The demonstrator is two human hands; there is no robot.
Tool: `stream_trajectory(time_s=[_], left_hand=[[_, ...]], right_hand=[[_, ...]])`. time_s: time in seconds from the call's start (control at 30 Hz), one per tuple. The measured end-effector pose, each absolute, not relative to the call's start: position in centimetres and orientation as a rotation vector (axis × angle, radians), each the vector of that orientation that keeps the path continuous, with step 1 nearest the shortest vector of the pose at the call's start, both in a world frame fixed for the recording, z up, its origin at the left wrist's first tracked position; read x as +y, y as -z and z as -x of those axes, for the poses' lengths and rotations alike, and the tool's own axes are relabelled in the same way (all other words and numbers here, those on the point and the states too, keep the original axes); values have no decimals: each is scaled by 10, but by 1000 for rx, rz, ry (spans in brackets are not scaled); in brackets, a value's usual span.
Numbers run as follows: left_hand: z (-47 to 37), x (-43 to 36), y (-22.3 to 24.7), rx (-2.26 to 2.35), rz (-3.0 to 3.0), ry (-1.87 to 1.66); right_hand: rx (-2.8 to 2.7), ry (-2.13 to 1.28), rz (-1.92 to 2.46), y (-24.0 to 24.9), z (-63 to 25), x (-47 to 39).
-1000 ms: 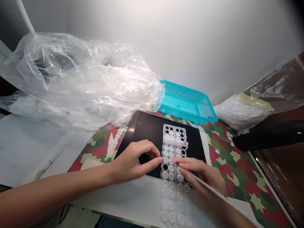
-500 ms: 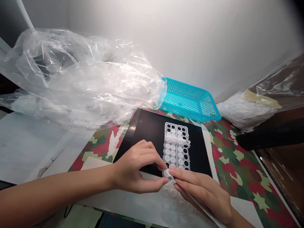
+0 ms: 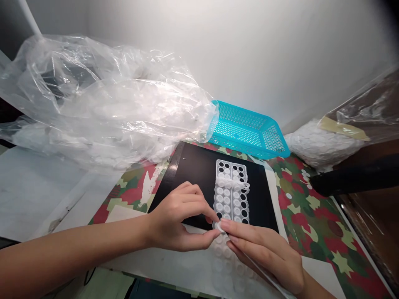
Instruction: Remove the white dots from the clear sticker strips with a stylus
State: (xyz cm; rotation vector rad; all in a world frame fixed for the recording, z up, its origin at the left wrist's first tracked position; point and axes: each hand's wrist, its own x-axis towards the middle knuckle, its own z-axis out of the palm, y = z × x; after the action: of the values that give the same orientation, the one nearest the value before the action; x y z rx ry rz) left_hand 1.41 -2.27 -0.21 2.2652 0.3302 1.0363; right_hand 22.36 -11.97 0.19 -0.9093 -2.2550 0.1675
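Observation:
A translucent strip with rows of round cups [image 3: 231, 199] runs down a black board [image 3: 196, 174] and on over its near edge. Some cups look dark, others hold white rings. My left hand [image 3: 187, 218] is curled, its thumb and index finger on either side of a small white disc [image 3: 220, 226] at the strip's left edge. My right hand [image 3: 268, 253] has its fingertips pressed on that disc from the right, and a thin, pale, long edge runs beneath its fingers. What it holds underneath is hidden.
A large clear plastic bag [image 3: 109, 108] bulges at the left and back. Behind the board stands a blue basket [image 3: 249, 128]. A white-filled bag [image 3: 324, 145] and a black cylinder [image 3: 358, 176] are at the right, near loose white discs [image 3: 289, 195].
The small white disc has tilted slightly between my fingertips, and my left thumb has shifted a little. Otherwise both hands stay nearly in place.

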Motion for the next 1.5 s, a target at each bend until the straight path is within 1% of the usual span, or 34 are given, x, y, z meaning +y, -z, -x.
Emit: stream_trajectory(time_s=[0.23, 0.4, 0.77, 1.23, 1.33, 1.4, 1.5], left_hand=[[-15, -22, 2, 332, -2276, -1029], [-14, -22, 1, 337, -2280, -1029], [-14, -23, 0, 345, -2275, -1031], [-13, -18, 2, 345, -2293, -979], [-9, -14, 3, 360, -2323, -959], [-7, -11, 4, 372, -2342, -962], [-5, -10, 7, 364, -2371, -951]], right_hand=[[-2267, -114, 859, -1, -226, -118], [-2260, -174, 964, -2, -223, -123], [-2265, -173, 919, 0, -224, -123], [-2237, -191, 989, -1, -228, -122], [-2187, -75, 1129, 1, -250, -121], [-1937, 157, 1306, 5, -274, -124], [-1475, 292, 1619, 11, -322, -133]])
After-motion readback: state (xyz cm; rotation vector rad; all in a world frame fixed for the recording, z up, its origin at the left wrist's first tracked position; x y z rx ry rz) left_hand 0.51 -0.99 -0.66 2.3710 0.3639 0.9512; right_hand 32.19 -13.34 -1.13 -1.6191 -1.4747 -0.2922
